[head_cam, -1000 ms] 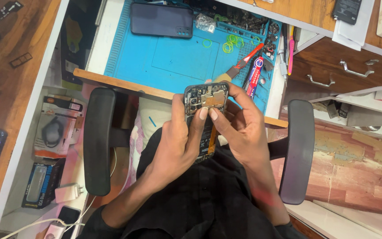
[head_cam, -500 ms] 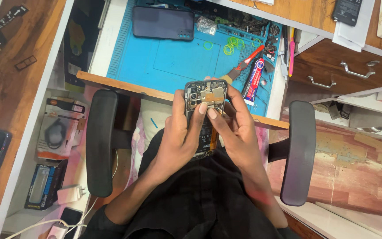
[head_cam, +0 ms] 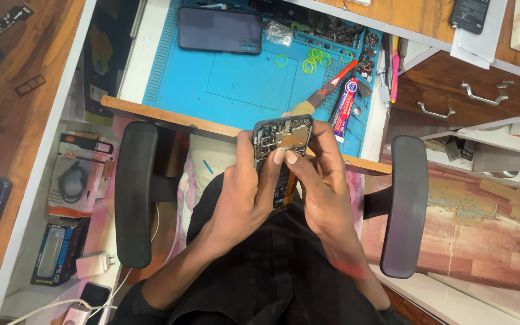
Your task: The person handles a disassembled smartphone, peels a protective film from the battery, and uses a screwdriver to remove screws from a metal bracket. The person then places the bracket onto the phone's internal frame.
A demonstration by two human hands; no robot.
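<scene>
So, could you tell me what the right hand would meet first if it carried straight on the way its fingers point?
Probably the brush lying on the blue mat, just past the opened phone that the right hand holds; depth is unclear, so it might pass above.

Your hands covered most of the opened phone's (head_cam: 282, 139) lower half, and the tiny board parts were too small to make out.

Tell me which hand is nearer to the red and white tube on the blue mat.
Right. The right hand holds the opened phone just beside the tube; the left hand grips the phone's far side, farther away.
</scene>
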